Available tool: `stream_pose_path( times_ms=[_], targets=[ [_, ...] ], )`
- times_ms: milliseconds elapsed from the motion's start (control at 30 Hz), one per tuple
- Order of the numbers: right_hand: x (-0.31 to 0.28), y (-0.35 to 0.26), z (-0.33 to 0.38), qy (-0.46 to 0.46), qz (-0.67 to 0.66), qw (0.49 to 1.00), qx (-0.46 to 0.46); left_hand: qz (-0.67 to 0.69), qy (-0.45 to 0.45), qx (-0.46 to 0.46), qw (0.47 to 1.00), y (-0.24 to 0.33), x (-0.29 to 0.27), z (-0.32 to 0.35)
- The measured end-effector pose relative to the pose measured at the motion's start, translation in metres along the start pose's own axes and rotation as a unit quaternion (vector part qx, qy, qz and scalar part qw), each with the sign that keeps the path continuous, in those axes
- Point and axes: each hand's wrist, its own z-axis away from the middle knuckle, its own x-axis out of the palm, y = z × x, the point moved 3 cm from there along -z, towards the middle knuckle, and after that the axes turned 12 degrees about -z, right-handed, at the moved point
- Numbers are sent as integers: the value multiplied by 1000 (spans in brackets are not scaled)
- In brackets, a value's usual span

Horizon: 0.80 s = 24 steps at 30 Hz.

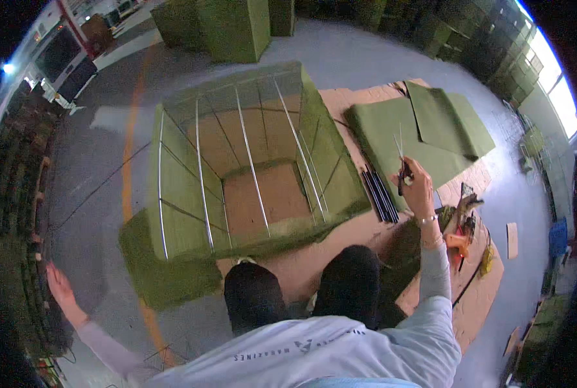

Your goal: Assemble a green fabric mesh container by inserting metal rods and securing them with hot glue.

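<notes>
My right hand (419, 191) grips a pair of scissors (401, 176) by the handles, their thin blades pointing up and slightly apart. Beneath them lies a folded olive-green fabric piece (382, 129), with a bundle of black tubes (380, 197) beside it. Far out to the left, my left hand (63, 294) is stretched with its fingers extended, near a dark green stack (16, 213); whether it touches the stack I cannot tell. Between my hands, in front of my knees, stands a large open green fabric box (340, 187) with silver rods (201, 174) across its open side.
Cardboard sheets (295, 275) lie on the grey floor under the box and fabric. Right of me are an orange tool (458, 242), a yellow item (487, 260) and a dark cord. Green boxes (233, 29) stand at the back. An orange floor line (128, 161) runs along the left.
</notes>
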Motion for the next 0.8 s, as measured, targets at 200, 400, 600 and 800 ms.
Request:
stream_pose_path(
  times_ms=[200, 400, 600, 800],
  targets=[
    [-20, -21, 16, 20, 27, 998, -53, -146, -87, -133, 976, -140, -127, 111],
    [-50, -19, 36, 33, 29, 999, -20, -301, -50, -159, 939, -147, -170, 129],
    [-87, 21, 76, 108, 69, 990, 59, -460, -28, -98, 882, -111, -196, 150],
    [-90, 35, 104, 113, 109, 985, 73, -578, 38, -49, 814, -59, -221, 237]
  ],
)
